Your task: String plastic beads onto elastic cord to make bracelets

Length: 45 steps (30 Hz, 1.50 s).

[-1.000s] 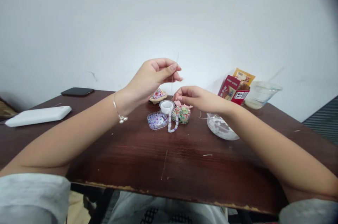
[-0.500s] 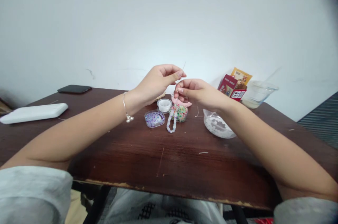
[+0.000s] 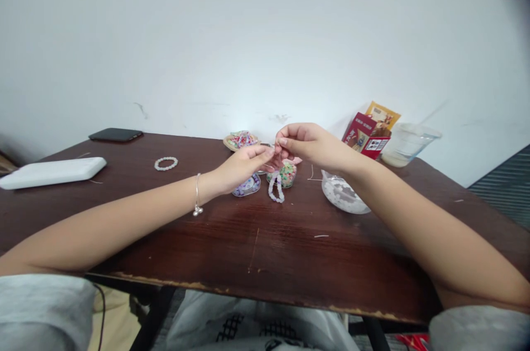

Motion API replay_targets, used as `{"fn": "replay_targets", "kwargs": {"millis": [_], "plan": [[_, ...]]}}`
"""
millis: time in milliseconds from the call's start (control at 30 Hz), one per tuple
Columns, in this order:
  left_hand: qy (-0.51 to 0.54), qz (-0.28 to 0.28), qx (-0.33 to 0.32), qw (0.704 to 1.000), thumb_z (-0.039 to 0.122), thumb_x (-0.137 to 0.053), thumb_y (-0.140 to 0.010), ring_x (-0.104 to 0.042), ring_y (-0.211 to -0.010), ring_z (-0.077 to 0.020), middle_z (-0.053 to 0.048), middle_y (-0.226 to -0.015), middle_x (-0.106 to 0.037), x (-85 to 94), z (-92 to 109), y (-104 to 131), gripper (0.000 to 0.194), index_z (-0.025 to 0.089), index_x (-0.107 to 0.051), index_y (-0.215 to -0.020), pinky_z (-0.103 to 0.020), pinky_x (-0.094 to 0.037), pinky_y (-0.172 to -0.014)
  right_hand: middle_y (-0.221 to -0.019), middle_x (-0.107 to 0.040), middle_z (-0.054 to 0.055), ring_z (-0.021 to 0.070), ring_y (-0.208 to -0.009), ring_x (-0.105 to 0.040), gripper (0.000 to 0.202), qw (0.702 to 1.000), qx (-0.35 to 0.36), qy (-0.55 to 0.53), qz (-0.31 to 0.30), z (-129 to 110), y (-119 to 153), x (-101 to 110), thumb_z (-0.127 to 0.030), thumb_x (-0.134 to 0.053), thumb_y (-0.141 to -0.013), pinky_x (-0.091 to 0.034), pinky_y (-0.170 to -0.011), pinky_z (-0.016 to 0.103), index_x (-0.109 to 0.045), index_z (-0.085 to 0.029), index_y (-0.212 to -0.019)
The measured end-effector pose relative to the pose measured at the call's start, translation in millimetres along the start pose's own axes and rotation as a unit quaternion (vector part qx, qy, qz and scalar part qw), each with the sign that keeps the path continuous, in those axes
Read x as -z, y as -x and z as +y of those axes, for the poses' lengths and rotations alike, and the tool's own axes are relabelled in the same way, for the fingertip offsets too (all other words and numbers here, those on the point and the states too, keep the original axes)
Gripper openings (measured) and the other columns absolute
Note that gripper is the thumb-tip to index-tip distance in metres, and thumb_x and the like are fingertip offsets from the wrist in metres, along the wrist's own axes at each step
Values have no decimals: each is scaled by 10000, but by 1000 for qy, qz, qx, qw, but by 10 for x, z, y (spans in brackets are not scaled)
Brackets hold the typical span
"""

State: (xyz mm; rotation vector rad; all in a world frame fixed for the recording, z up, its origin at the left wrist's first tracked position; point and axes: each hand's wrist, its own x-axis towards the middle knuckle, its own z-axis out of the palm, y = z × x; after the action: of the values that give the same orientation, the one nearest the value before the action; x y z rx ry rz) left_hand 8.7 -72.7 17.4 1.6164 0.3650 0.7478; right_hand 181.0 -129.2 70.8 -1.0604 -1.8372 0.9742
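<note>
A loop of pale white and lilac beads, a bracelet (image 3: 280, 193), hangs below my two hands, above the table. My right hand (image 3: 306, 140) is closed in a pinch at the top of the loop, where its thin cord runs. Just beside it, my left hand (image 3: 246, 164) has thumb and fingers pinched at the cord too; the cord itself barely shows. Behind the bracelet stands a clear box of green and red beads (image 3: 289, 174). A box of purple beads (image 3: 247, 186) sits under my left hand, which partly covers it.
A finished-looking bead ring (image 3: 166, 163) lies at left, near a white flat device (image 3: 53, 173) and a dark phone (image 3: 116, 134). A woven bowl of beads (image 3: 239, 140) stands behind. At right are a bag of white beads (image 3: 344, 196), a red box (image 3: 364, 136) and a plastic cup (image 3: 408, 144).
My left hand has come down and slightly left, uncovering the bead bowl and the bead ring. My right hand stays nearly in place. The hanging bracelet has turned and risen slightly.
</note>
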Motion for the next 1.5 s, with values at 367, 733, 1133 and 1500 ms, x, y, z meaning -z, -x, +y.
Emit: {"fn": "replay_targets", "kwargs": {"millis": [367, 733, 1133, 1500], "plan": [[-199, 72, -37, 977, 395, -712, -720, -599, -878, -169, -68, -930, -664, -2, -66, 15, 342, 131, -641, -926, -355, -455, -858, -670, -580, 5, 70, -581, -510, 187, 998, 6, 62, 24, -31, 3, -15, -135, -454, -902, -400, -560, 204, -569, -131, -755], [-210, 28, -29, 977, 329, -670, -760, -631, -831, -163, -64, -901, -709, 9, -48, -53, 227, 136, -701, -875, -328, -486, -808, -680, -580, 3, 63, -573, -531, 173, 999, -7, 31, 16, -59, 19, -33, -143, -451, -908, -414, -523, 180, -553, -131, -769], [-153, 27, 6, 988, 370, -722, -709, -653, -890, -198, -86, -932, -732, 27, -37, -34, 276, 148, -737, -871, -389, -482, -887, -682, -612, 14, 105, -597, -533, 141, 989, -17, 150, 9, -29, 40, 20, -197, -505, -876, -412, -554, 238, -601, -148, -785], [-142, 42, -1, 989, 306, -725, -718, -639, -777, -156, -57, -825, -732, -88, 193, -19, 168, 152, -739, -783, -319, -492, -787, -801, -599, 23, 113, -650, -560, 81, 977, -1, 162, 137, -27, 74, 38, -214, -521, -865, -440, -600, 253, -561, -161, -911]]}}
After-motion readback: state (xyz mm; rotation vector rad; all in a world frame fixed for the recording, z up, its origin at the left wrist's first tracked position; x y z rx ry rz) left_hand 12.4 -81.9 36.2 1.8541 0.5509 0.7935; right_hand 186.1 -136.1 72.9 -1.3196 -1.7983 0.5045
